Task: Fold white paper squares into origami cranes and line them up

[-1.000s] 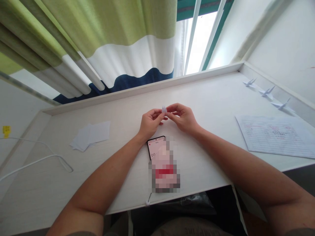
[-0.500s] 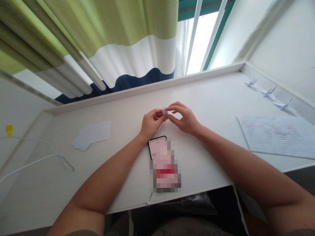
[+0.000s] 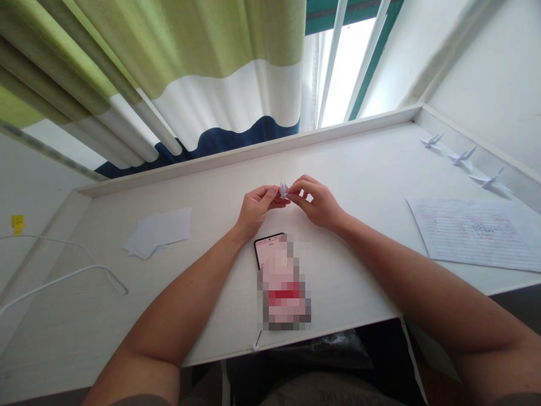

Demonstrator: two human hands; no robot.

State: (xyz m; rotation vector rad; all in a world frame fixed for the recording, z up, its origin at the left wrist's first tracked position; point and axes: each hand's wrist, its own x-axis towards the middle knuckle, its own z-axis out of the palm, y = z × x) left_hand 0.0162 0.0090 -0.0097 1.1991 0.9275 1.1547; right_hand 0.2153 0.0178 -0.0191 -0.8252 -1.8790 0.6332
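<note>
Between my hands, above the middle of the white desk, is a small folded piece of white paper (image 3: 283, 190), pointed at the top. My left hand (image 3: 258, 206) pinches its left side between thumb and fingers. From the right, my right hand (image 3: 316, 198) grips its other side with thumb and forefinger. The fingers cover part of the paper, so its full shape is hidden. Just below my hands lies a phone (image 3: 279, 282) with a pink screen, mostly blurred out.
Loose white paper sheets (image 3: 163, 230) lie left, near a white cable (image 3: 80, 268). Three folded paper cranes (image 3: 462, 158) stand along the right edge, above a written lined sheet (image 3: 473, 231). A raised rim (image 3: 253, 152) borders the desk's back, before a curtain (image 3: 220, 90).
My left thumb has shifted up along the folded paper, and its fingers have straightened somewhat. My right fingertips have closed in on the paper's right side. More of the paper's pointed top shows.
</note>
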